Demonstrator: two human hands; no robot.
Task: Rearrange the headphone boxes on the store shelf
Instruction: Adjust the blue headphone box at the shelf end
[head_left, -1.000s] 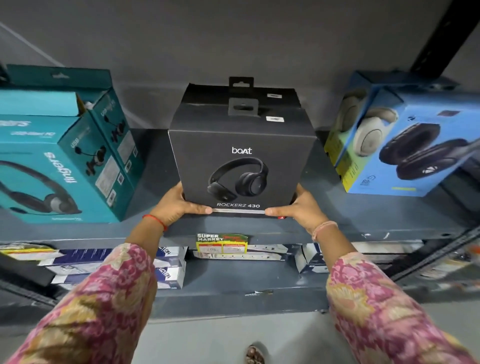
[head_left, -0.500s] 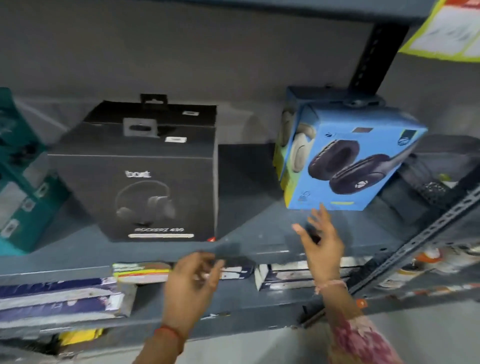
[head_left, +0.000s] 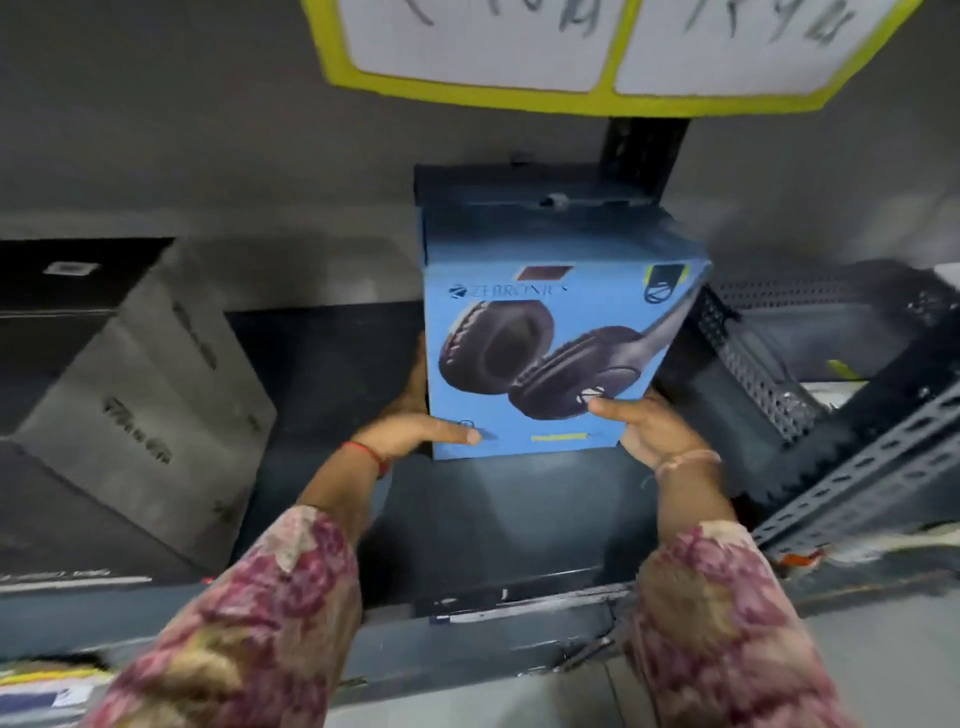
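Observation:
A light blue Zebronics headphone box (head_left: 545, 338) stands on the dark grey shelf (head_left: 509, 519), its front facing me. My left hand (head_left: 415, 421) grips its lower left edge, thumb across the front. My right hand (head_left: 649, 431) holds its lower right corner, thumb on the printed earcup. Behind it a second box (head_left: 519, 192) shows only its dark top. The black boat headphone box (head_left: 130, 405) sits at the left, apart from the blue one.
A black perforated upright (head_left: 753, 374) and slotted shelf bracket (head_left: 857, 467) run diagonally at the right. A yellow-bordered paper sign (head_left: 597, 47) hangs from the shelf above. Packets (head_left: 47, 691) lie on the lower shelf at bottom left.
Both hands left the black box, reached right and took hold of the blue box. The view swung right and closer; the blue box now faces me squarely.

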